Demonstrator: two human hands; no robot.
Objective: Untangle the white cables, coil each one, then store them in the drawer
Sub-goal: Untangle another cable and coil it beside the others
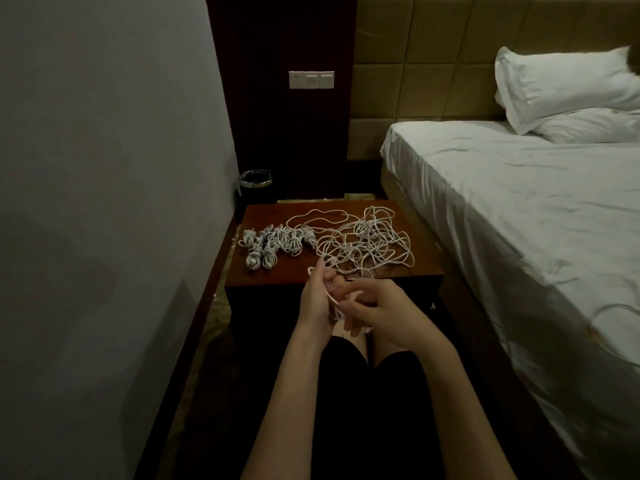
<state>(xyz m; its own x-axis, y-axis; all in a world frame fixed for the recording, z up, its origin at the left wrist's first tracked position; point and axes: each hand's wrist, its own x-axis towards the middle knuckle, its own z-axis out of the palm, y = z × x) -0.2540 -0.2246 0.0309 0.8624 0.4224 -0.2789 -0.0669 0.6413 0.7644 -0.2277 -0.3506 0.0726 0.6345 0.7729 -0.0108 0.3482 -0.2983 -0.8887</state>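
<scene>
Your left hand (317,299) and right hand (381,311) both pinch one white cable (333,301) (grip closed) at the counter (426,258) near edge; no writing legible.

No legible text or labels anywhere.

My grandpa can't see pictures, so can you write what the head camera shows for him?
Two bare hands, left hand and right hand, wind a thin white cable over a dark red wooden bedside table. On it lie small coiled white cable bundles at left and a loose tangled white cable pile at right, beside a white-sheeted bed.
</scene>
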